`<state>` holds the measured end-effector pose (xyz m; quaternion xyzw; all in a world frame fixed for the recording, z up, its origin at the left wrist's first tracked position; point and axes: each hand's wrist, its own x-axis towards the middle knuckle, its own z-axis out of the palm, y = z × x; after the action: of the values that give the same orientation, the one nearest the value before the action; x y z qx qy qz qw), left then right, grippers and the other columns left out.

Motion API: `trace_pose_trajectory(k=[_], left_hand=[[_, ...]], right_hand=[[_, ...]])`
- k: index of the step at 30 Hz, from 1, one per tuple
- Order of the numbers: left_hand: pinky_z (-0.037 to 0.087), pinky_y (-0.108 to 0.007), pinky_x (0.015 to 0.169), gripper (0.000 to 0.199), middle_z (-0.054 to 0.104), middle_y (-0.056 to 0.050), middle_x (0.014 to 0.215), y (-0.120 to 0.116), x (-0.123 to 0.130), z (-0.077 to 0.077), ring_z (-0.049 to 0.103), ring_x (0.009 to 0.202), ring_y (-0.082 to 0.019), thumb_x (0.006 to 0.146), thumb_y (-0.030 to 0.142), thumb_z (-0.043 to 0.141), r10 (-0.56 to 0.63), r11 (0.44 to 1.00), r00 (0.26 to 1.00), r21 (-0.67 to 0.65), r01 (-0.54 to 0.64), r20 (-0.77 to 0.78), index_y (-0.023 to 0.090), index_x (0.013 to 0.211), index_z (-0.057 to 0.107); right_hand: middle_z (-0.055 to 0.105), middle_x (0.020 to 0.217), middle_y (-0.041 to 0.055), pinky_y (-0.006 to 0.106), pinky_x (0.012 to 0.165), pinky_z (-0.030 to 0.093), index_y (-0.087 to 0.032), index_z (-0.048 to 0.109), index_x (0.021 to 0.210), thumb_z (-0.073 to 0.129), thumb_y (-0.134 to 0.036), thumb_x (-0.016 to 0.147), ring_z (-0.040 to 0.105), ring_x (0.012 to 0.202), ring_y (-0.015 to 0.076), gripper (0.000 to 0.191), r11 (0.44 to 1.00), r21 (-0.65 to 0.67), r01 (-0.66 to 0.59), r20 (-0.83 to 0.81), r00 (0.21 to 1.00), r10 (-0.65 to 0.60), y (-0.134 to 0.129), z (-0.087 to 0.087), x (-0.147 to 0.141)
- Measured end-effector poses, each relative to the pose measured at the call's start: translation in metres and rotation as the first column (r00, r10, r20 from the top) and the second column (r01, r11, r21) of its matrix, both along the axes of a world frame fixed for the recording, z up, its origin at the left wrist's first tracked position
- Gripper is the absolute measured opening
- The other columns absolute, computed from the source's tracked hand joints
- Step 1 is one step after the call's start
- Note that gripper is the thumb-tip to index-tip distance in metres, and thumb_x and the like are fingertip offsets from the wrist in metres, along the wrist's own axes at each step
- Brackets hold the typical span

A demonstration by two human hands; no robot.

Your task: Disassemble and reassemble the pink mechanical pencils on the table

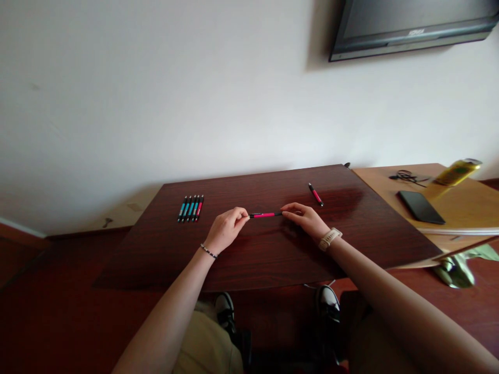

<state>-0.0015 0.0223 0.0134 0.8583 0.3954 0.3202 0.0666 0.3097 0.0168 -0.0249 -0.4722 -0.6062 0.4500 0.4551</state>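
A pink pen [265, 214] with black ends lies crosswise between my hands, over the middle of the dark wooden table [249, 254]. My left hand [227, 226] pinches its left end between thumb and fingers. At the other end, the fingertips of my right hand [305, 218] close on the black tip. To the left, several blue pens [188, 209] stand side by side in a neat row, with one pink pen [199, 208] at the row's right end. Another pink pen [316, 195] lies alone, slanted, behind my right hand.
A lighter wooden desk [479, 200] adjoins on the right, bearing a black phone [420, 206], a coiled black cable [407, 177] and a yellow can [456, 172]. Behind the table rises a white wall [195, 93] with a mounted television [413, 26]. My shoes [327, 301] show below the front edge.
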Motion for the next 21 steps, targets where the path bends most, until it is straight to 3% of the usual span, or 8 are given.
trace_pose_trajectory(k=[10,21], left_hand=[[0.042,-0.026,0.069,0.016,0.067,0.001,0.08,0.0,-0.002,0.0,0.062,0.07,-0.014,0.105,0.036,0.056,0.016,0.988,0.999,-0.152,-0.011,0.03,0.021,0.104,0.062],[0.039,-0.025,0.067,0.023,0.064,0.0,0.081,-0.001,0.001,0.006,0.055,0.069,-0.014,0.102,0.04,0.056,0.06,0.941,0.983,-0.338,0.002,0.175,0.019,0.098,0.065]], right_hand=[[0.075,0.087,0.0052,0.03,0.072,0.051,-0.018,0.076,0.098,0.073,-0.059,0.086,0.063,0.076,0.0179,0.043,0.999,0.041,-0.017,0.038,0.999,0.015,-0.001,0.008,0.0],[0.078,0.095,0.0083,0.034,0.076,0.056,-0.02,0.076,0.103,0.076,-0.057,0.086,0.071,0.084,0.0225,0.042,0.992,0.129,0.015,0.024,1.0,-0.019,-0.006,0.015,-0.003]])
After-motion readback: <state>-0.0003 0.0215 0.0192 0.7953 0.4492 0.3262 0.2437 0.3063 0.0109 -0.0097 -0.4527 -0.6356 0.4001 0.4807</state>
